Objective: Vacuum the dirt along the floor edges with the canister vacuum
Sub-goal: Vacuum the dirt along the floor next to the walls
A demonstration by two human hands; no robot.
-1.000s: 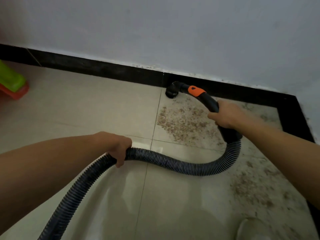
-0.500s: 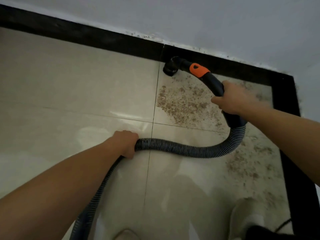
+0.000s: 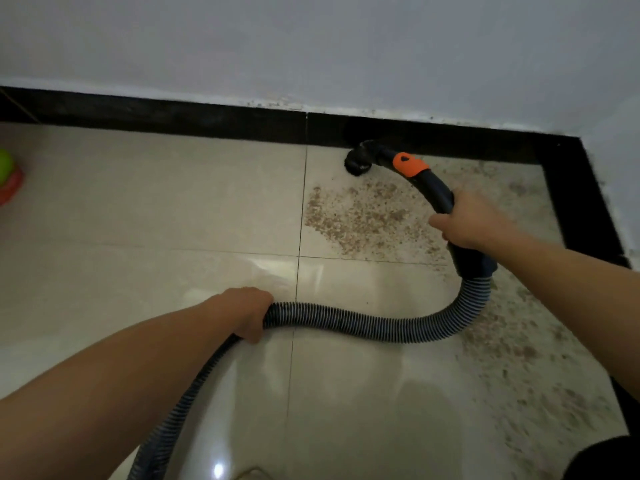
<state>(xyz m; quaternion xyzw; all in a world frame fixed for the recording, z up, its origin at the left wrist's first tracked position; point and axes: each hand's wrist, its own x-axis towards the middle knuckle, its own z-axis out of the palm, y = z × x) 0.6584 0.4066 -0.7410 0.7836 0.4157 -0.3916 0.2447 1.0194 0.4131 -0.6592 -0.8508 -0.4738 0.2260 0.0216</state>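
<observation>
Gripping the curved dark handle (image 3: 437, 190) of the vacuum, the right hand (image 3: 467, 221) has its fingers wrapped round the tube, just above the cuff where the ribbed hose (image 3: 363, 322) begins. The left hand (image 3: 246, 311) closes round that same hose farther along, fingers curled under it. Between the two hands the hose sags in a shallow curve, then bends up sharply to the cuff. Behind the left hand it runs down past the forearm and out of view.

An orange piece (image 3: 410, 166) sits on the handle's far end, and beyond it the round black nozzle (image 3: 357, 161) rests on the floor (image 3: 156, 209) at the foot of the black skirting board (image 3: 173, 119), just right of a joint in that board. Brown grainy dirt (image 3: 363, 216) lies on the pale glossy tile a little out from the skirting board, between nozzle and right hand. More is scattered beside the board's second run, past the corner on the right. A white wall (image 3: 311, 46) rises above the board. Near the skirting board's left end a green and orange thing (image 3: 7, 178) is cut off by the frame, and I cannot tell what it is.
</observation>
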